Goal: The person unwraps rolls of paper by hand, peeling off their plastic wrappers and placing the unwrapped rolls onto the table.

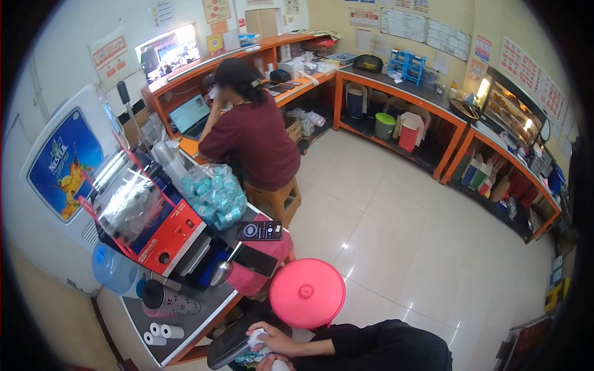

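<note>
Low in the view, a black sleeve reaches in from the right and ends in my right hand (281, 343), its fingers closed around a small crumpled white piece (257, 337) that looks like paper or tissue. Just below it is my left hand (271, 362), partly cut off by the bottom edge; its fingers are curled at a white object (281, 366) whose kind I cannot make out. Both hands are above a dark grey bag or case (232, 341). Some teal-patterned material (250, 357) shows beside the fingers.
A pink lidded bucket (307, 290) stands just beyond my hands. On the counter are white paper rolls (164, 331), a tumbler (173, 298), phones (260, 230), a red sealing machine (167, 238) and bagged teal packets (216, 195). A person (253, 136) sits at a laptop (190, 116).
</note>
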`<state>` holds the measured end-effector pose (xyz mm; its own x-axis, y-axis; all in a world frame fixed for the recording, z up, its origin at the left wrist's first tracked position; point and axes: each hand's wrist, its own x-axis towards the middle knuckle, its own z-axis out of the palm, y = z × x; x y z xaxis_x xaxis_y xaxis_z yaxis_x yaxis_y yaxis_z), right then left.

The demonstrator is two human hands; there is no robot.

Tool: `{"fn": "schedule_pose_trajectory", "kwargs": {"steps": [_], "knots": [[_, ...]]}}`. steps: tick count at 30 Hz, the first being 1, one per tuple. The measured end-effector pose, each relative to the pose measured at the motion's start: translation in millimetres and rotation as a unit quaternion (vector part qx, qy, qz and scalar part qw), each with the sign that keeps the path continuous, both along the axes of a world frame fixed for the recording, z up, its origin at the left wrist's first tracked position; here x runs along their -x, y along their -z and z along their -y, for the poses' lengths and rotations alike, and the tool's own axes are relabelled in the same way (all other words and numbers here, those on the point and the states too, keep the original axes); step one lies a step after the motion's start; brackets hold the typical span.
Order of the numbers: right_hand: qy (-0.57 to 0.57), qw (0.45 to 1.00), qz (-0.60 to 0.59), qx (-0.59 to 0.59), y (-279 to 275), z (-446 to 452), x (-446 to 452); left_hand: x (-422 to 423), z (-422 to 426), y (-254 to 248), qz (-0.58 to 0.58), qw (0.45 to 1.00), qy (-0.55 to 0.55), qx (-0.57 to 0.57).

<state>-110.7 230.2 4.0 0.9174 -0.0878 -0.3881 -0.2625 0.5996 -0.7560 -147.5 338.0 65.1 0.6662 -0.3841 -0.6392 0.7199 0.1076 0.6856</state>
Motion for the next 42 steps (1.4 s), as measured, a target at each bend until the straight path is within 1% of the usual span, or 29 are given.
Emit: {"fn": "schedule_pose_trajectory", "kwargs": {"steps": [1,5,6,7,8,9,10,11,12,13,16,17,18,20,21,22,23,24,25,26,27,29,30,31,33,34,37,40,42], "knots": [[0.024,0.998,-0.028,-0.041,-15,1,2,1,-19,15,-0.018,0.998,0.015,0.051],[-0.069,0.993,-0.096,-0.019,46,7,0,11,-42,24,-0.136,0.977,-0.161,0.019],[0.001,0.998,0.023,0.053,82,-9,-2,10,-44,12,-0.142,0.974,-0.176,0.011],[-0.032,0.985,-0.044,0.164,79,-3,2,15,-58,23,-0.134,0.966,-0.217,0.037],[-0.02,0.986,-0.1,0.135,85,-7,4,21,-73,39,-0.125,0.954,-0.267,0.061],[-0.077,0.96,-0.127,0.239,87,-2,5,25,-81,45,-0.102,0.944,-0.3,0.09],[-0.056,0.956,-0.08,0.277,138,-11,10,29,-86,46,-0.079,0.931,-0.338,0.113],[-0.029,0.966,-0.186,0.179,164,-18,12,30,-87,40,-0.08,0.915,-0.373,0.129],[-0.024,0.969,-0.174,0.174,198,-21,14,32,-92,36,-0.079,0.902,-0.398,0.145],[-0.005,0.947,-0.206,0.247,198,-30,11,39,-98,37,-0.084,0.877,-0.447,0.154],[-0.064,0.895,-0.424,0.125,230,-49,-7,49,-108,36,-0.095,0.803,-0.56,0.18],[0.016,0.922,-0.375,0.094,293,-63,-8,50,-108,31,-0.104,0.775,-0.594,0.189],[-0.001,0.915,-0.401,0.042,324,-70,-11,50,-108,26,-0.107,0.746,-0.627,0.197],[-0.029,0.89,-0.451,-0.064,366,-83,-28,59,-119,43,-0.054,0.738,-0.63,0.236],[-0.086,0.93,-0.347,0.088,374,-83,-17,58,-122,44,-0.045,0.742,-0.634,0.213],[-0.133,0.936,-0.226,0.234,379,-78,4,55,-128,45,-0.039,0.748,-0.635,0.19],[-0.172,0.908,-0.096,0.371,379,-72,27,51,-137,46,-0.03,0.755,-0.631,0.174],[-0.198,0.846,0.04,0.493,372,-72,34,46,-145,47,-0.021,0.763,-0.626,0.16],[-0.121,0.945,-0.119,0.281,352,-76,26,39,-153,49,-0.012,0.771,-0.62,0.148],[-0.038,0.961,-0.27,0.043,328,-78,16,29,-162,52,0.018,0.783,-0.609,0.125],[0.046,0.892,-0.404,-0.198,317,-85,9,15,-174,55,0.046,0.795,-0.597,0.1],[-0.014,0.904,-0.355,-0.238,333,-75,7,-18,-192,46,0.105,0.813,-0.57,0.06],[-0.041,0.909,-0.328,-0.255,344,-67,8,-36,-200,43,0.119,0.821,-0.558,-0.017],[-0.035,0.909,-0.356,-0.213,353,-66,4,-55,-209,45,0.133,0.825,-0.541,-0.091],[-0.126,0.906,-0.372,-0.157,357,-53,-3,-93,-234,65,0.292,0.81,-0.428,-0.274],[-0.165,0.902,-0.379,-0.128,355,-45,-4,-113,-235,60,0.308,0.805,-0.408,-0.3],[-0.036,0.843,-0.532,-0.066,336,-28,-15,-172,-230,57,0.37,0.788,-0.319,-0.375],[-0.026,0.881,-0.429,0.197,292,-9,-17,-204,-232,82,0.451,0.73,-0.217,-0.466],[-0.002,0.926,-0.244,0.289,241,20,-23,-211,-229,96,0.512,0.666,-0.194,-0.506]]}}
